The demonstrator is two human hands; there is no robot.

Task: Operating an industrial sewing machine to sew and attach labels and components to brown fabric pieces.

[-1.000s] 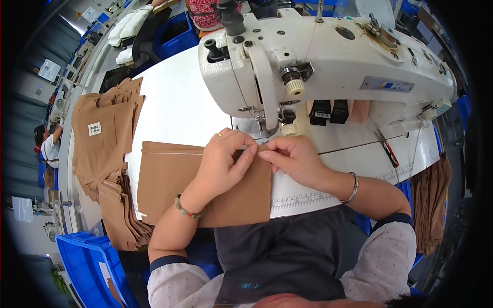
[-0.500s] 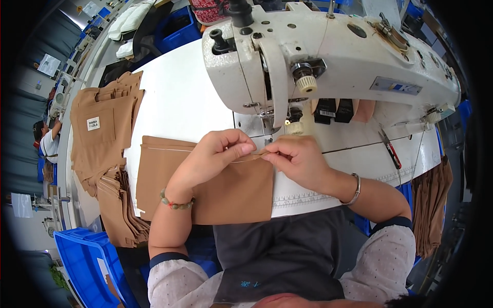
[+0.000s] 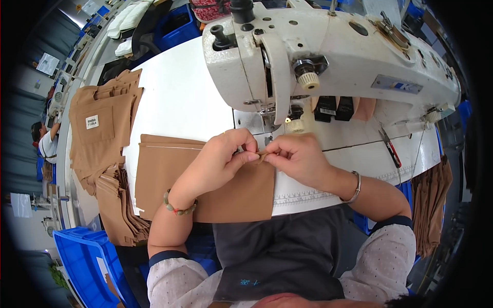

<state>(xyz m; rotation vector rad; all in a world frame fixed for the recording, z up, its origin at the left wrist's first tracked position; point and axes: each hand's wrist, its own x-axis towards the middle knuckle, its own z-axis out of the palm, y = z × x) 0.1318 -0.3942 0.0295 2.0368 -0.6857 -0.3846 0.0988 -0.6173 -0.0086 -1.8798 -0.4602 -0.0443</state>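
A folded brown fabric panel lies on the white table in front of me, with its upper right corner raised. My left hand pinches the top edge close to that corner. Right beside it, my right hand pinches the corner itself between thumb and fingers. The fingertips of both hands almost meet, and they hide much of the gripped edge. Just beyond them stands a white sewing machine, its presser foot close above my fingers.
Brown pieces with a white label are stacked at the left. Red-handled snips lie on the right, near a printed ruler strip. Brown fabric hangs off the right side. A blue crate stands lower left. A person sits far left.
My left thumb and fingers have moved slightly right along the edge, closer to my right hand. The corner is now bunched between both pinches. The panel has shifted very little.
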